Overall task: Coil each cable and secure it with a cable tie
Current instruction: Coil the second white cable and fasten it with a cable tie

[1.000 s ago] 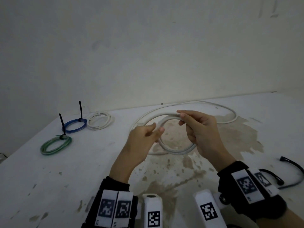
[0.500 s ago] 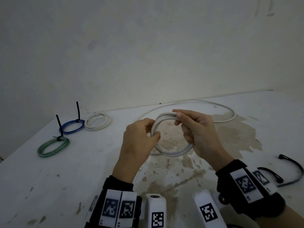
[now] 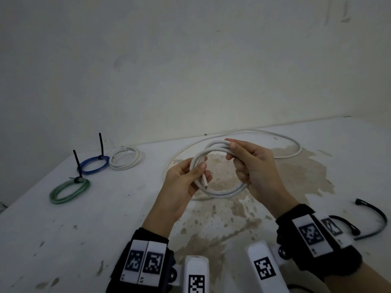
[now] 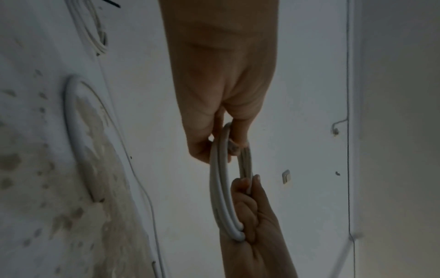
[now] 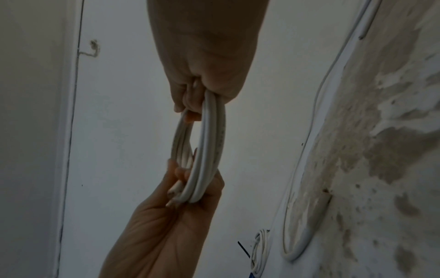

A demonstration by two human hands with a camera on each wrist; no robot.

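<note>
White cable coil [image 3: 220, 192]: right side hidden inside the right hand [image 3: 257, 168]. Loose black cable ties [image 3: 378, 216], near right: partly behind the wristband. Thin white coil [image 5: 258, 252]: cut by the right wrist picture's bottom edge. Cable print: unreadable.

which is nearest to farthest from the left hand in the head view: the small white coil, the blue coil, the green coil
From the left hand:
1. small white coil, left of the hand, by the wall.
2. blue coil, touching the white coil's left side, black tie upright.
3. green coil, farthest left, nearer the table's front edge.
</note>
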